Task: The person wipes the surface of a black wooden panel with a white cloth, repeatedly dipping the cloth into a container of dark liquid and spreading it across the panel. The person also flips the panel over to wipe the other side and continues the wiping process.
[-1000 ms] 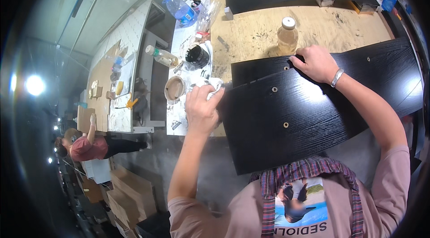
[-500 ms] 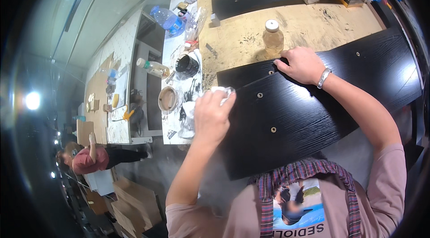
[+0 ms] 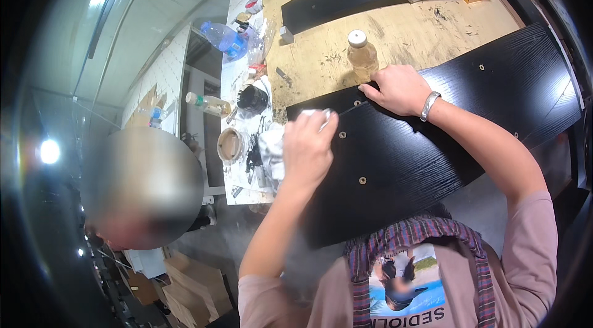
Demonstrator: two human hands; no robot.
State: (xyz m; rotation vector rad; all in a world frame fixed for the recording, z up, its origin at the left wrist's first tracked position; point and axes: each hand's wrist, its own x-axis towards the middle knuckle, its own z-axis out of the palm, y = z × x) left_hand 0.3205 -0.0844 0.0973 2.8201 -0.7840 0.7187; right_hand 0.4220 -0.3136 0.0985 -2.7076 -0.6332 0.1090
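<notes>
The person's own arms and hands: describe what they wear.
Both the left hand and right hand are gloveless. A shiny silver-coloured band bracelet circles the right wrist; none shows on the left. Both arms emerge from short, dusty-pink fabric sleeves.

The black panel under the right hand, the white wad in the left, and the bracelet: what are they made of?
The black panel: likely wood or wood-effect board, glossy; grain-like lines catch the light. The white wad, partly hidden by the left hand: soft, matt cloth or paper, judging by its crumpled look. The bracelet: probably polished silvery metal, given its shine.
</notes>
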